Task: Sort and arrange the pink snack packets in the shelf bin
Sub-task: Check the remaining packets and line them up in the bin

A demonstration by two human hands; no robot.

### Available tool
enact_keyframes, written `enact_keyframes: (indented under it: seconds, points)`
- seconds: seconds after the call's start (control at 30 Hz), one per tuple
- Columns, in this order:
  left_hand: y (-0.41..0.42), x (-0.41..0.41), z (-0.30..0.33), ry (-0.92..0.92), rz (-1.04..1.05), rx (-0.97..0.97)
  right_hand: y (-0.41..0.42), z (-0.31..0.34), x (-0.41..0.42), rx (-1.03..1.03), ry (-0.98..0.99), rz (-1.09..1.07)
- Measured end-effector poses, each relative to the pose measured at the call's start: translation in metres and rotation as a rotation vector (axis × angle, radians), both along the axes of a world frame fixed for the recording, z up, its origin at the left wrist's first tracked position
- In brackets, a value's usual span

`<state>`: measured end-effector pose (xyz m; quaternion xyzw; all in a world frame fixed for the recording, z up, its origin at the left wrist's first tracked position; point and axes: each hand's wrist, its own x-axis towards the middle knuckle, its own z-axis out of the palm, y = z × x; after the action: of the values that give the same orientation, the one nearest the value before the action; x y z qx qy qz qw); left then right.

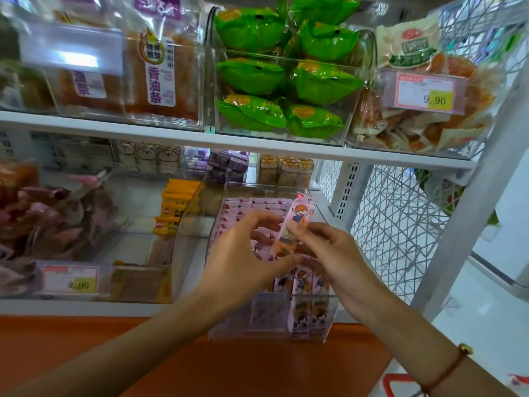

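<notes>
Down at the lower middle of the frame we had both hands over the clear shelf bin (329, 319), which sat at the front edge of the lower shelf, right of centre. Our right hand (333, 255) was pinching one pink snack packet (294, 222) near its lower half, so it stood up tilted above the bin, its top end leaning toward the upper right. Our left hand (246, 253) sat just left of it, fingers curled in toward that same packet and touching it, though we couldn't really tell if it was properly gripping. Right under our hands the rest of the pink packets (303, 285) stood in rows inside the bin. Green packs (252, 77) filled the bin in the upper middle, and a yellow price tag (81, 283) showed at lower left.
</notes>
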<state>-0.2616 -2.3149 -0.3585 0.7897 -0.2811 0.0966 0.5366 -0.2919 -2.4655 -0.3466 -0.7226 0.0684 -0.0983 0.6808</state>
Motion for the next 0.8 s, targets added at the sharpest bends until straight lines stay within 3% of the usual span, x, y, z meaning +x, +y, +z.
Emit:
enact_keyframes:
  seconds: [0.1, 0.27, 0.43, 0.57, 0.67, 0.8]
  points:
    - [-0.001, 0.000, 0.001, -0.058, 0.002, 0.021, -0.003, 0.002, 0.002, -0.105, -0.044, -0.034]
    - [-0.005, 0.000, 0.003, 0.043, -0.107, -0.009, -0.011, 0.004, 0.000, 0.023, -0.074, 0.119]
    - [-0.008, 0.006, -0.001, -0.106, -0.011, 0.070, -0.003, -0.001, -0.002, -0.170, -0.225, -0.102]
    - [-0.007, 0.011, 0.001, -0.095, -0.053, 0.017, -0.002, 0.002, 0.000, -0.159, -0.216, -0.116]
    - [-0.004, 0.018, 0.007, 0.062, -0.179, -0.068, -0.008, 0.007, 0.000, -0.117, -0.187, -0.032]
    - [0.001, 0.022, 0.014, 0.459, -0.275, -0.134, -0.011, 0.010, 0.000, -0.016, -0.091, 0.000]
